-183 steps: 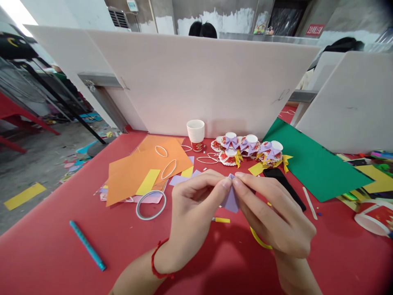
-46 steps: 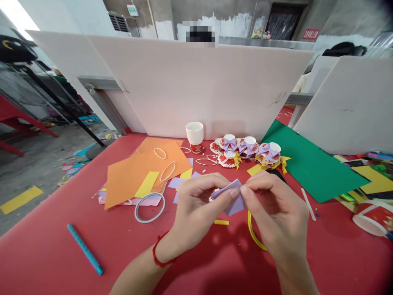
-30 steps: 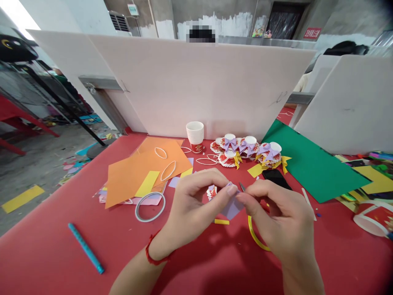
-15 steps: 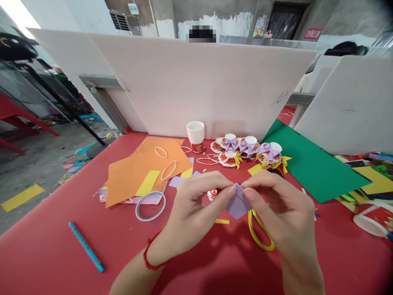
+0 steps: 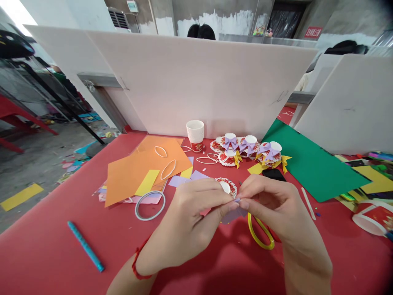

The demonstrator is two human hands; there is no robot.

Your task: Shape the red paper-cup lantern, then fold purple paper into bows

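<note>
A small piece of purple paper (image 5: 235, 215) is pinched between both hands over the red table. My left hand (image 5: 196, 223), with a red string bracelet at the wrist, grips its upper edge between thumb and forefinger. My right hand (image 5: 274, 209) pinches the same edge from the other side, fingertips almost meeting the left ones. The lower part of the paper hangs beneath my thumbs. Just behind the fingers lies a red-and-white cut paper cup (image 5: 226, 187), partly hidden. Scissors with a yellow handle (image 5: 260, 231) rest under my right hand, their blades mostly covered.
Cup ornaments with purple and yellow bows (image 5: 245, 149) stand at the back beside stacked cups (image 5: 195, 133). Orange sheets (image 5: 123, 176), a tape roll (image 5: 150, 205) and a teal pen (image 5: 86, 246) lie left. A green sheet (image 5: 313, 164) and phone (image 5: 274, 175) lie right. A white partition (image 5: 196, 82) blocks the back.
Both hands have lowered slightly and the fingertips have drawn closer together. The purple paper's top edge is now folded in between them, and more of the cut cup shows behind.
</note>
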